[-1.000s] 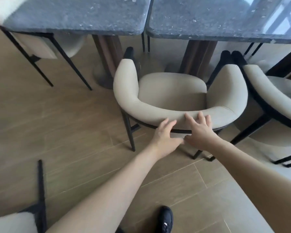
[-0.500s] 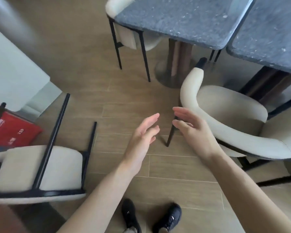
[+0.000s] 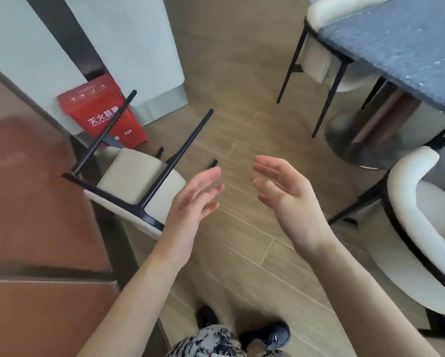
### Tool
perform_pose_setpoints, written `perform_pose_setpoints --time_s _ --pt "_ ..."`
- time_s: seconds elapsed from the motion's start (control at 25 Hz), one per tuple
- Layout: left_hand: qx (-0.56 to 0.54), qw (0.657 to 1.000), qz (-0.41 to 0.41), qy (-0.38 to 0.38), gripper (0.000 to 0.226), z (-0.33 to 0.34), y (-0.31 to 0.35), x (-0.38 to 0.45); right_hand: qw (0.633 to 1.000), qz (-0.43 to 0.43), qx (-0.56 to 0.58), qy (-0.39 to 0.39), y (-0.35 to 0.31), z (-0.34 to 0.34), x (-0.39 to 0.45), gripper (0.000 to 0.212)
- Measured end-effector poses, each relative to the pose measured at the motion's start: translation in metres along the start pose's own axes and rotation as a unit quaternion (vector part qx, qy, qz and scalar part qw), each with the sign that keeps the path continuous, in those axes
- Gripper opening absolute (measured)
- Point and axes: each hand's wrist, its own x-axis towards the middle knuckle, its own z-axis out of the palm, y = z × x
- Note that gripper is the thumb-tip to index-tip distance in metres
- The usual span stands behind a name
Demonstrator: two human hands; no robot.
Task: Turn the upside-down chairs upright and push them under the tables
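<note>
Overturned chair [image 3: 136,181], legs pointing up and away, left hand [image 3: 190,202] and right hand [image 3: 283,191] spread, empty.

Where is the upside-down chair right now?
In the head view, the upside-down chair lies at left on the floor, legs up, just before the red box, beside the left hand.

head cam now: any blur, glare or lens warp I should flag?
Head view: left edge smeared, the brown surface shows no detail; both hands soft-edged, fingers slightly blurred. Wide-angle warp bends the wall lines and the table edge. White chair at right nearly blown out. Overturned chair and red box fairly sharp, its lettering partly readable.
</note>
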Motion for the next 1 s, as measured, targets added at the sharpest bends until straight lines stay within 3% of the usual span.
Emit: perform_pose_setpoints --time_s 0.16,0.32,0.44,0.76,1.0 --pt "-0.014 0.998 -0.008 0.054 0.033 -0.092 0.003 -0.029 0.999 0.010 -0.027 -0.040 -0.004 0.087 0.001 0.028" --pt "-0.068 0.988 -0.002 0.141 0.038 -0.178 0.003 -0.071 0.992 0.005 -0.049 -0.120 -0.007 0.178 0.003 0.026" --pt "-0.081 0.976 -0.007 0.201 0.030 -0.226 -0.003 -0.103 0.982 0.010 -0.059 -0.178 -0.006 0.237 0.004 0.026" --pt "-0.129 0.947 -0.010 0.295 0.034 -0.292 -0.018 -0.134 0.949 0.031 -0.083 -0.304 0.010 0.350 0.010 0.025" --pt "-0.149 0.938 -0.017 0.313 0.032 -0.309 -0.019 -0.104 0.940 0.041 -0.091 -0.328 0.012 0.379 0.045 0.024"
